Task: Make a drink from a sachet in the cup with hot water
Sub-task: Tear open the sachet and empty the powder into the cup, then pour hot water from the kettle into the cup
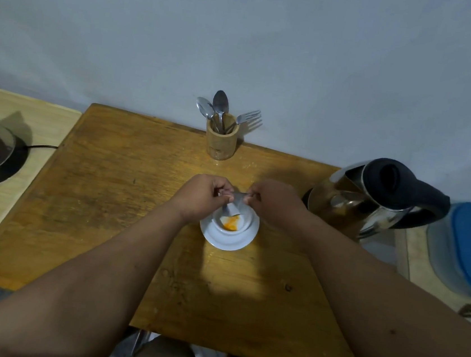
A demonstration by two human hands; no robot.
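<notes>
The cup point(230, 222) stands on a white saucer point(222, 241) at the centre of the wooden table point(103, 192), with orange powder in its bottom. The left hand point(204, 194) and right hand point(274, 202) each pinch an upper corner of the sachet point(236, 202), held open end down directly over the cup. The kettle point(373, 197) stands at 3 o'clock from the cup. A wooden holder point(220, 143) with spoons and a fork stands at 12 o'clock, against the wall.

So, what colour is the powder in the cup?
Orange: the powder lies in the white cup, seen best in the head view.
</notes>
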